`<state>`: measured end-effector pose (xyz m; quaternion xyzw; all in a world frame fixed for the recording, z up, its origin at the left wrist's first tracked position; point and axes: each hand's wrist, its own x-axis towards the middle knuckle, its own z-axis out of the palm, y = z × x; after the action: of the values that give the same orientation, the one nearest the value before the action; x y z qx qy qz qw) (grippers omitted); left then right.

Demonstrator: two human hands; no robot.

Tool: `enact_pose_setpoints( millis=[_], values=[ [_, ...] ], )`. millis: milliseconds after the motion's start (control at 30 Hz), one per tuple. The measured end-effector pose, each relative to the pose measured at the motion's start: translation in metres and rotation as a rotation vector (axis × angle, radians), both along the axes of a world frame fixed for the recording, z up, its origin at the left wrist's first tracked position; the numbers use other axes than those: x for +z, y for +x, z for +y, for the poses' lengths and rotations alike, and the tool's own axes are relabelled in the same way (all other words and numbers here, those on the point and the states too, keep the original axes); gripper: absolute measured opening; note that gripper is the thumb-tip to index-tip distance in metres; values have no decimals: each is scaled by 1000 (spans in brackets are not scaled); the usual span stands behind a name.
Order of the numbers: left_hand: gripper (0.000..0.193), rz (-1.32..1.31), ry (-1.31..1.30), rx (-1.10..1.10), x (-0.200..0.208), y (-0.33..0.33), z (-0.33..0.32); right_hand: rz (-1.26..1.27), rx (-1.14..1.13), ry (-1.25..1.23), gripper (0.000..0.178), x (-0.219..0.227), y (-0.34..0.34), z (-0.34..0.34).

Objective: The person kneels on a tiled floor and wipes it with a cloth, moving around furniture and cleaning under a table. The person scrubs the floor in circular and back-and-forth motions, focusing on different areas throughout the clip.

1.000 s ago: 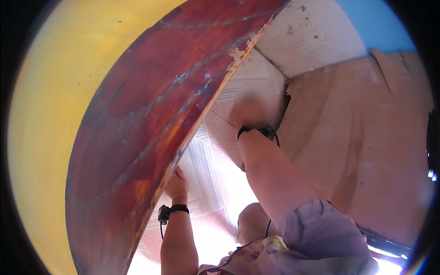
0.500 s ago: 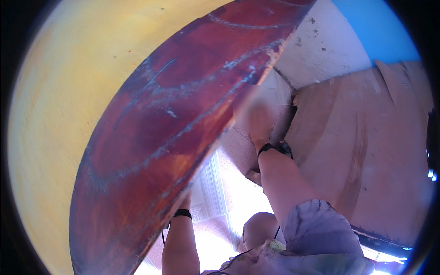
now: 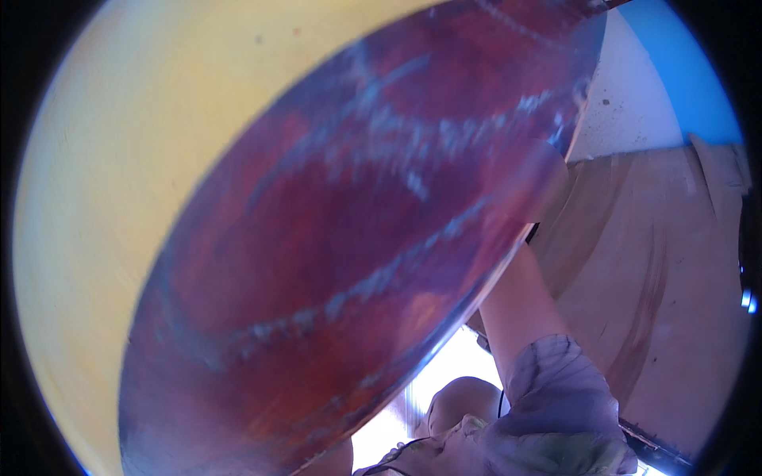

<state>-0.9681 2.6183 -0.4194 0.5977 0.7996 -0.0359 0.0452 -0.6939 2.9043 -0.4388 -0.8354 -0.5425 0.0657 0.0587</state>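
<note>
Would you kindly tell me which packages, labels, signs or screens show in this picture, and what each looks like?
None in view. A large dark-red board with pale scuff streaks fills most of the picture, with a yellow wall behind and brown plywood sheets at right.

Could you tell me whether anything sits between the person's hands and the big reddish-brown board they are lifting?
Nothing visible does. The reddish-brown board fills the view and hides both hands; only the right forearm shows, running up behind the board's edge, so contact itself cannot be seen.

Pale lilac short sleeve (image 3: 556,389), crumpled, bare forearm (image 3: 516,309), perhaps a thin dark cord (image 3: 502,401)
</note>
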Motion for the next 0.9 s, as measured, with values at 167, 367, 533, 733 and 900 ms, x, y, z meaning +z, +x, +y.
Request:
enact_pose_setpoints(
  millis=[167, 367, 533, 733, 900],
  values=[
    [67, -26, 70, 7, -1, 3, -4, 104, 17, -72, 42, -3, -13, 20],
    [67, -20, 78, 34, 0, 5, 1, 195, 308, -109, 46, 18, -62, 9],
    [66, -82, 192, 49, 0, 4, 4, 217, 562, 255, 47, 5, -162, -89],
    [63, -246, 113, 39, 17, -11, -33, 98, 683, 164, 39, -29, -198, -163],
    [58, -348, -6, -155, 56, -35, -155, 6, 752, 202, 37, -41, -190, -165]
  ],
)
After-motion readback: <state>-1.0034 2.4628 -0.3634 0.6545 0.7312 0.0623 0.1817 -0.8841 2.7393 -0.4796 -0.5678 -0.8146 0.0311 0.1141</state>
